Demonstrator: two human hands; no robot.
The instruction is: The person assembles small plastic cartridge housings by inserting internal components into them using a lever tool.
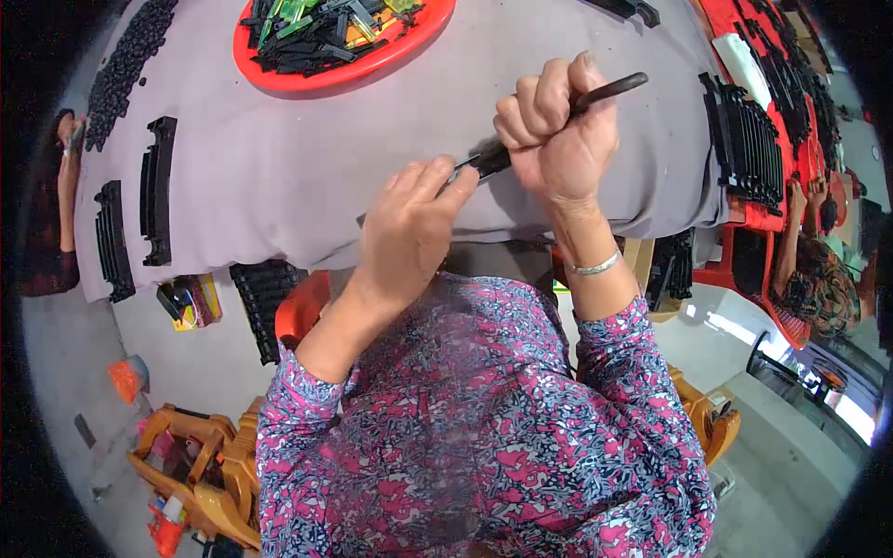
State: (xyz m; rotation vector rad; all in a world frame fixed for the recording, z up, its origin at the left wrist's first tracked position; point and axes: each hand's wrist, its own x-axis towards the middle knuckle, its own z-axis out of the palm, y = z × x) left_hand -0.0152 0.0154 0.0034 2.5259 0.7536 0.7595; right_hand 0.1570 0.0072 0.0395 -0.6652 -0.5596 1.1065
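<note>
My right hand (567, 139) is closed in a fist round a dark tool with a rod-like handle (619, 89), whose end sticks out past the thumb side, up and to the right. Below the fist, a black piece (491, 160) shows between my two hands; where tool and piece meet is hidden. My left hand (409, 219) has its fingers bent together over the near end of that black piece. Both hands are above the front part of the cloth-covered table (307, 177).
A red tray (344, 82) of black, green and yellow parts stands at the far side. Slotted black plastic strips (158, 191) lie at the left, with more stacked strips (749, 144) at the right. Small black pieces (130, 65) are heaped far left. Other people sit at both sides.
</note>
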